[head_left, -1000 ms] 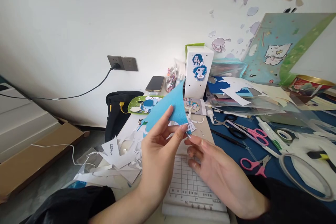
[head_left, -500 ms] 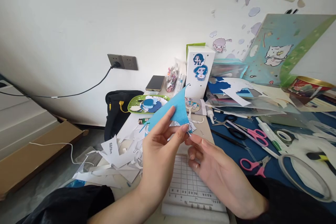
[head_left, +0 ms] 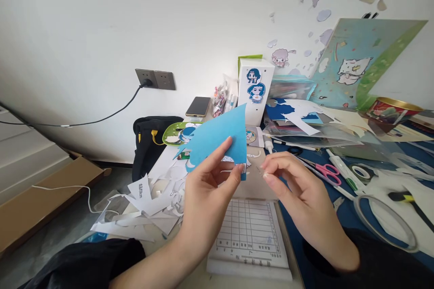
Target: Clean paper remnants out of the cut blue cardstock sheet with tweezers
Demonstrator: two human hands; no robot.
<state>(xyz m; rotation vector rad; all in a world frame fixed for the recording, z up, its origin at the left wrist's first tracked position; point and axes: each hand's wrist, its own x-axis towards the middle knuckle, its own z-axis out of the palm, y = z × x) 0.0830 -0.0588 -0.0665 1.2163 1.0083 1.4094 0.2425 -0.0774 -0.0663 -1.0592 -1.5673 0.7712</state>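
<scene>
My left hand (head_left: 208,198) pinches a blue sheet of paper (head_left: 217,133) with a ragged, cut left edge, thumb on one side and fingers on the other. Part of a white paper with line drawing shows beneath its lower edge, by the fingers. My right hand (head_left: 303,203) is apart from the sheet, to its right. Its thumb and index fingertip press together on something tiny and see-through that I cannot make out. Below both hands lies a printed form pad (head_left: 251,230) with a grid.
White paper scraps (head_left: 152,207) heap at the left. Behind the sheet are a green tray (head_left: 169,134), a phone (head_left: 198,106) and a white box (head_left: 256,90). Pink-handled scissors (head_left: 327,172), a tape roll (head_left: 361,171) and a grey ring (head_left: 384,223) lie at the right.
My right hand has pulled away from the blue sheet's lower corner to the right, fingertips still together. The sheet, still in my left hand, has turned so more of its face shows.
</scene>
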